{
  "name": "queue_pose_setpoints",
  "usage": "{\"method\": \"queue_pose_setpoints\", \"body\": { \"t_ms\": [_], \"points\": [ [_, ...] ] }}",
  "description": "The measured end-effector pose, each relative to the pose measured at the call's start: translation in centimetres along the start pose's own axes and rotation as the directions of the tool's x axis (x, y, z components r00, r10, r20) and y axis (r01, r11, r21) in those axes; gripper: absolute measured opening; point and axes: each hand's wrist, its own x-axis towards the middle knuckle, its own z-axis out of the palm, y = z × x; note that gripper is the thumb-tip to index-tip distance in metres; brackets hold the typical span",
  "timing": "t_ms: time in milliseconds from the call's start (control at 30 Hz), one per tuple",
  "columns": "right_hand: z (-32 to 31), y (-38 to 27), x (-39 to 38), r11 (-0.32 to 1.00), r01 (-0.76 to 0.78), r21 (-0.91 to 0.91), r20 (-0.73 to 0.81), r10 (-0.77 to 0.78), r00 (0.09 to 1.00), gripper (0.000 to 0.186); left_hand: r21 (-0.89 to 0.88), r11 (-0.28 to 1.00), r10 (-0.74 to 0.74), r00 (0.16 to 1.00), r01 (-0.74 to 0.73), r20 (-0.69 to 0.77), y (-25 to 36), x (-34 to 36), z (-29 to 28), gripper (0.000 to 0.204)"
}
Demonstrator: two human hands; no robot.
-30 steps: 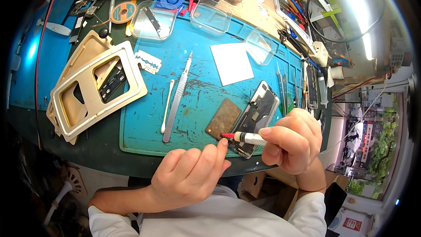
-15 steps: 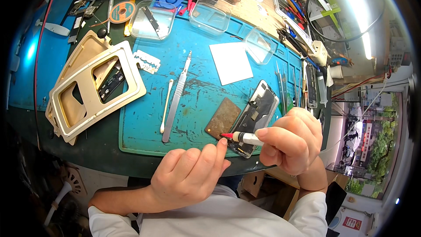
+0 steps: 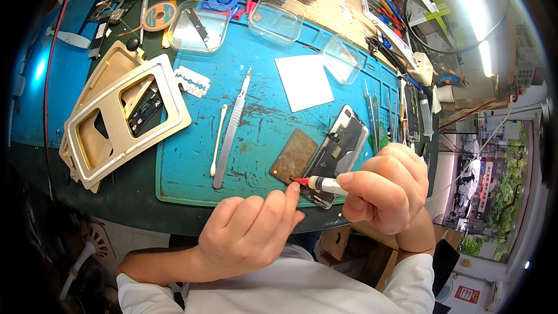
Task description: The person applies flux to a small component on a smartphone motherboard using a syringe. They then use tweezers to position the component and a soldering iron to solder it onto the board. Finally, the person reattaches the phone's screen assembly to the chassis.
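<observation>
My right hand (image 3: 386,189) is closed around a syringe (image 3: 328,184) with a white barrel and a red tip, which points left. That tip meets the raised index fingertip of my left hand (image 3: 250,229). The other left fingers are curled in, and a tiny dark speck shows at the fingertip, too small to name. Just beyond lies a brown metal plate (image 3: 295,154), its lower corner close to the fingertip. Beside it rests an opened phone screen assembly (image 3: 339,154), black inside with a pale edge, partly behind the syringe.
On the blue mat (image 3: 192,157) lie a cotton swab (image 3: 218,142), a scalpel handle (image 3: 233,131), a razor blade (image 3: 193,81) and a white square sheet (image 3: 304,83). Gold-coloured metal frames (image 3: 125,122) stand left. Clear plastic boxes (image 3: 278,18) line the back; tweezers (image 3: 372,116) lie right.
Hardly anything differs. The whole view has shifted very slightly; both hands and the syringe keep their places against each other.
</observation>
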Motion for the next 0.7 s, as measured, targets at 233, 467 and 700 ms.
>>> {"method": "queue_pose_setpoints", "body": {
  "t_ms": [233,467,700],
  "points": [
    [0.20,0.09,0.00,1.000,0.009,0.004,-0.001,-0.009,1.000,0.011,-0.008,1.000,-0.004,1.000,0.004,0.008,0.00,0.05,-0.10,0.030],
    [0.24,0.03,-0.09,1.000,0.009,0.001,-0.020,-0.009,1.000,0.011,-0.005,1.000,-0.006,1.000,0.007,0.023,0.06,-0.01,-0.12,0.030],
    [0.18,-0.02,-0.09,1.000,0.008,0.002,-0.010,-0.008,1.000,0.009,-0.006,1.000,-0.007,1.000,0.007,0.023,0.05,-0.02,-0.08,0.029]
  ]
}}
